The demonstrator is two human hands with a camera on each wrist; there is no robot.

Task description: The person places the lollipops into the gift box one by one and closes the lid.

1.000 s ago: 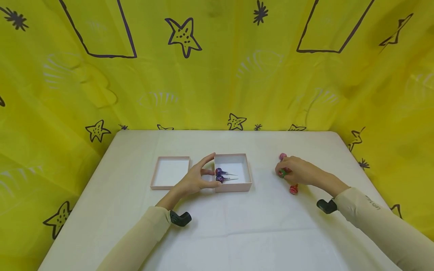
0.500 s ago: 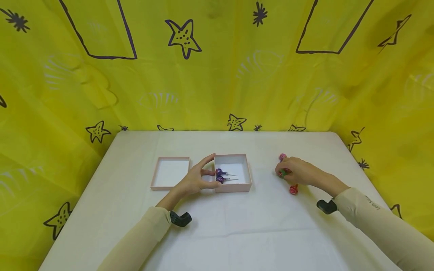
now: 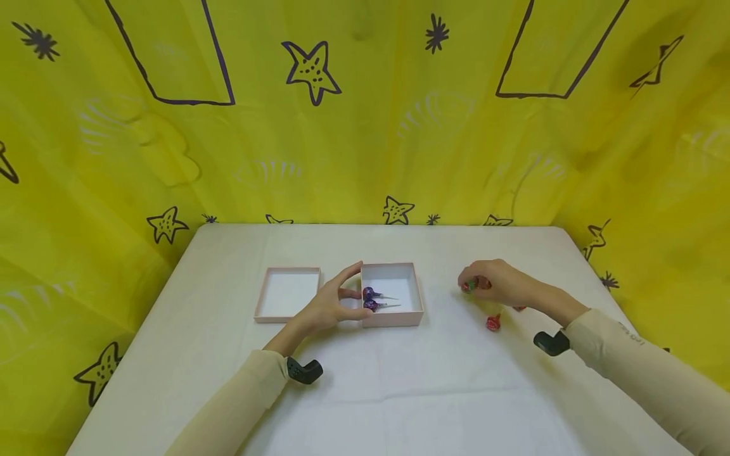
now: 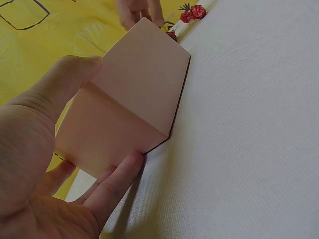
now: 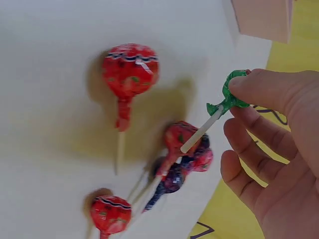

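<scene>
My left hand (image 3: 327,306) holds the left side of a pale pink box (image 3: 393,320), its thumb and fingers spread around the wall. Two purple-wrapped lollipops (image 3: 369,294) lie inside, sticks pointing right. In the left wrist view, the thumb and fingers touch the outside of the box (image 4: 142,74). Over on the right, my right hand (image 3: 507,282) pinches a green-wrapped lollipop (image 5: 233,92) between thumb and fingers, stick hanging free. Below it on the cloth lie a red lollipop (image 5: 130,72), another red one (image 5: 110,214), and an overlapping cluster of red and dark purple lollipops (image 5: 172,179).
A shallow box lid (image 3: 258,304) lies to the left of the box, its inside facing up. White cloth (image 3: 433,392) covers the table. A yellow patterned curtain (image 3: 365,145) hangs behind and along both sides.
My right hand has lifted slightly and shifted a little left with the green lollipop, uncovering more red near its wrist. The left hand stays on the box. The head view has tilted slightly.
</scene>
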